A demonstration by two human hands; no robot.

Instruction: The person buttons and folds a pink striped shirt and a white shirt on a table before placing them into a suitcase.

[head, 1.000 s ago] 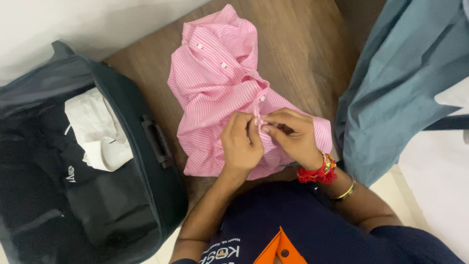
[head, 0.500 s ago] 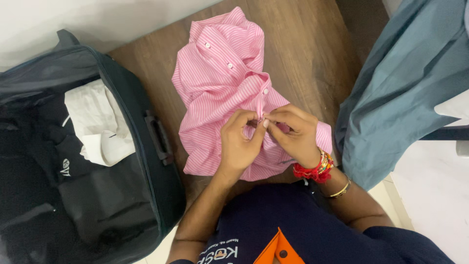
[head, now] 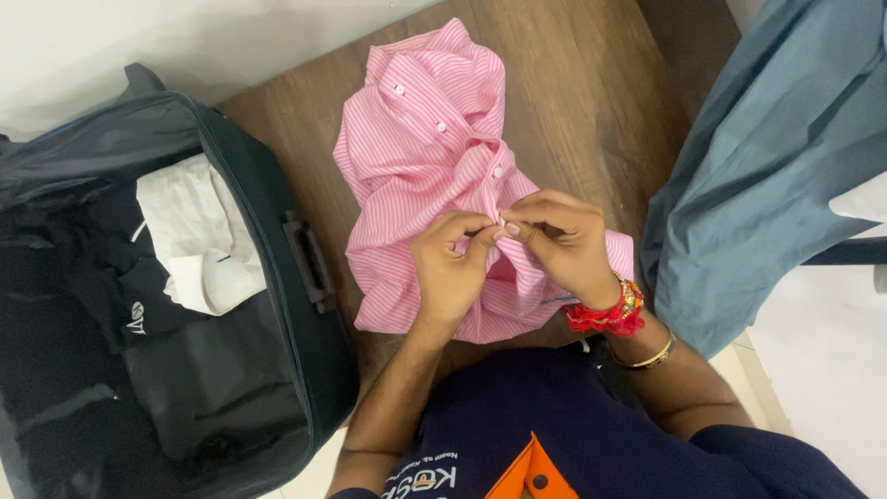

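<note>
A pink striped shirt [head: 420,139] with white buttons lies crumpled on a dark wooden table [head: 573,92]. My left hand [head: 448,268] and my right hand [head: 564,249] meet over the shirt's front placket, near its lower part. Thumbs and forefingers of both hands pinch the fabric edge where a small white button shows between the fingertips. My right wrist carries red thread bands and a gold bangle.
An open black suitcase [head: 268,249] stands at the left with a white garment [head: 199,236] and dark clothes inside. A grey-blue cloth [head: 767,157] hangs over the table's right side. A white wall lies beyond the table.
My fingers have shifted slightly up the placket and pinched closer together. The shirt has bunched a little toward my hands, and the view has drifted slightly.
</note>
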